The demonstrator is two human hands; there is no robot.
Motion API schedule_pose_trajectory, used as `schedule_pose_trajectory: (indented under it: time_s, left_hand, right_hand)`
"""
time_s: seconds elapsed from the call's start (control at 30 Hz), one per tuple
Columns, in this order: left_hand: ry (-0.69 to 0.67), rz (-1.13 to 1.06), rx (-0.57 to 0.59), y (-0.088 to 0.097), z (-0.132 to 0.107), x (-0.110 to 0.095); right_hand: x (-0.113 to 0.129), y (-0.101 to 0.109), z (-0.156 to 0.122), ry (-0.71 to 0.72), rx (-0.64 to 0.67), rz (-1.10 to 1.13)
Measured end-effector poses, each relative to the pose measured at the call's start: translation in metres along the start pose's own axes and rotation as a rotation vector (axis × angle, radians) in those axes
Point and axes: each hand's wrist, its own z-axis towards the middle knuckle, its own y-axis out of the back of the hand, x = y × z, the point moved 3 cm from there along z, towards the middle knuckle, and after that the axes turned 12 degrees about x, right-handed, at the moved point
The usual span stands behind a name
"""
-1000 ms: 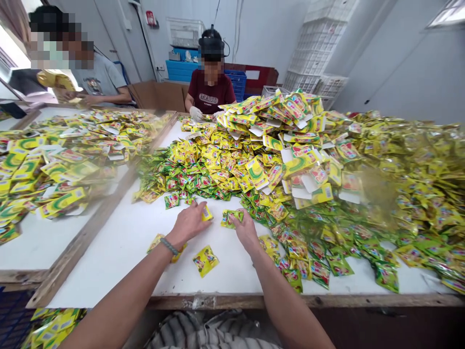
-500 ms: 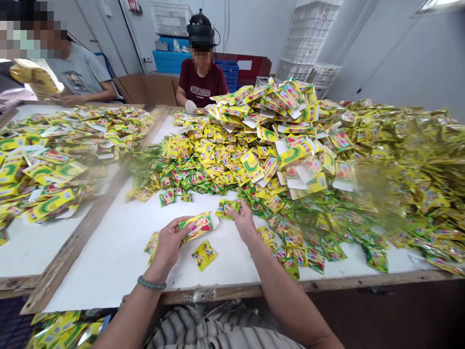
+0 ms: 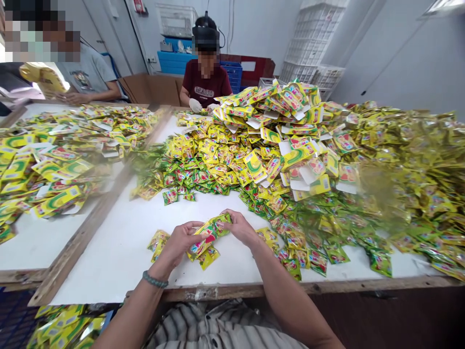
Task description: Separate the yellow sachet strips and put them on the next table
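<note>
My left hand (image 3: 183, 242) is closed around a small yellow carton (image 3: 199, 246) with a printed red fruit, held tilted above the table. My right hand (image 3: 241, 229) pinches a green candy packet (image 3: 221, 224) right at the carton's upper end. Whether the packet's edge is inside the carton I cannot tell. Below the carton a yellow packet (image 3: 209, 258) lies on the white tabletop, partly covered by it. More yellow packets (image 3: 159, 241) rest beside my left wrist.
A large heap of yellow and green packets (image 3: 203, 165) spreads ahead and right, with flattened-looking cartons (image 3: 290, 121) piled on it. A wooden divider (image 3: 90, 228) separates more cartons (image 3: 58, 169) at left. Across the table sits a person in a maroon shirt (image 3: 207, 89); another person (image 3: 90, 72) is at far left.
My right hand has brought the green packet left to the carton's end. The carton has tilted more steeply and now overlaps the loose yellow packet. The view has shifted slightly.
</note>
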Motion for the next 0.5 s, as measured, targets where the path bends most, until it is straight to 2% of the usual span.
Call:
schedule_pose_trajectory:
  time_s: [0.1,0.23,0.3,0.4,0.5]
  left_hand:
    - [-0.058,0.025,-0.038,-0.004,0.002,0.002]
    - [-0.122,0.106,-0.049,-0.006,0.003,0.004]
    - [-0.094,0.168,0.009,-0.006,0.003,0.003]
    - [-0.007,0.143,0.107,-0.006,0.006,0.001]
    - [0.018,0.034,0.101,-0.008,0.01,0.0]
  right_hand:
    - [-0.001,0.003,-0.002,-0.01,-0.022,-0.056]
    - [0.0,0.004,-0.004,-0.027,0.012,-0.18]
    - [0.001,0.002,-0.004,-0.008,0.005,-0.253]
    - [0.006,-0.001,-0.003,0.048,-0.103,-0.335]
    - [0.01,-0.004,-0.002,0.115,-0.176,-0.372]
